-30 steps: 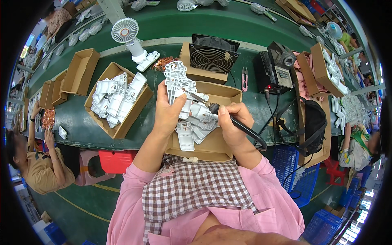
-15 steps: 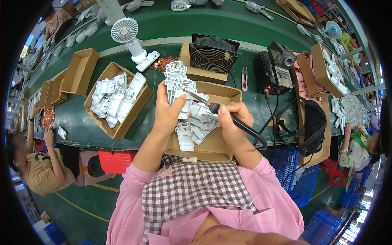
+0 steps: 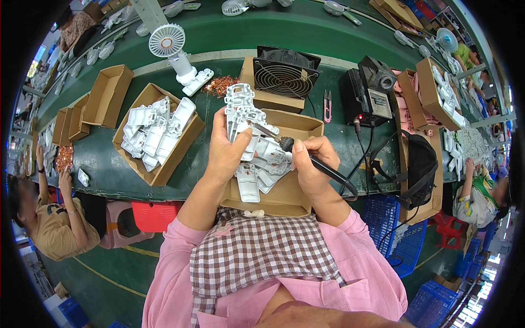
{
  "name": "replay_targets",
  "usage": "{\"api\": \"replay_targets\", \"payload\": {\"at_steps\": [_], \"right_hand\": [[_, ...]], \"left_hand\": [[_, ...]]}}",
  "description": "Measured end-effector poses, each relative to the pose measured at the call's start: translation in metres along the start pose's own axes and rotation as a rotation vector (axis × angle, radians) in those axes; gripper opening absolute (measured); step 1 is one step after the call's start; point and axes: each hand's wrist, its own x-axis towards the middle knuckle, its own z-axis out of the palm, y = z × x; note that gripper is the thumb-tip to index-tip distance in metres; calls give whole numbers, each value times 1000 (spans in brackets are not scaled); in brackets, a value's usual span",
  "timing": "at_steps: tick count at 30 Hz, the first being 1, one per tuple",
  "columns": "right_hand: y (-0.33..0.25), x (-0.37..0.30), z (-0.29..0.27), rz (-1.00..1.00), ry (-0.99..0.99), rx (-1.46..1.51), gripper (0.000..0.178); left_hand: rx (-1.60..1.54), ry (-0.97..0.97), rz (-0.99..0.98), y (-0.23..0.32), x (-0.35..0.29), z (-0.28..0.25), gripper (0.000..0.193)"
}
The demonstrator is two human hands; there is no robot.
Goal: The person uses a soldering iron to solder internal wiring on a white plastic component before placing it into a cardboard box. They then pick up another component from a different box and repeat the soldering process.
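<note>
The white plastic casings (image 3: 239,97) are held above the near middle of the bench, over a shallow cardboard tray (image 3: 298,201). The left hand (image 3: 225,146) grips them from the left, thumb on top; this probably steadies the work and presents the upper face. How many pieces are gripped cannot be told.

The right hand (image 3: 316,158) is closed around the soldering iron (image 3: 286,144) in a pen-like grip, presumably for fine control. The metal tip points far-left, close to the left thumb; contact with a casing cannot be confirmed.

Loose white casings (image 3: 249,183) lie in the tray directly beneath, apparently within easy reach. To the left, a deeper cardboard box (image 3: 179,154) contains similar parts. A pile of copper-coloured pieces (image 3: 220,86) lies on the far side.

Beyond the tray, a black fan (image 3: 281,79) faces the work, possibly to move fumes. Far right, pink-handled snips (image 3: 327,112) lie beside the black power unit (image 3: 363,95).
</note>
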Motion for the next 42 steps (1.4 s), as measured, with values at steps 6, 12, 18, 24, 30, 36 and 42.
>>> {"api": "replay_targets", "payload": {"at_steps": [6,12,18,24,30,36,42], "right_hand": [[1,0,1,4,-1,19,14],[1,0,1,12,-4,9,14],[-1,-1,0,-114,33,-6,12],[0,-3,-2,-122,48,26,12],[-2,-2,0,-24,0,-7,15],[-5,1,2,-1,-13,-79,14],[-5,2,3,-22,-20,-122,15]], "left_hand": [[39,7,36,0,1,1,54],[25,8,17,0,0,0,54],[80,1,98,1,1,3,63],[123,-2,143,2,-2,5,62],[27,35,94,-4,2,0,50],[66,52,101,-6,1,-2,50],[78,56,105,-7,2,-3,49]]}}
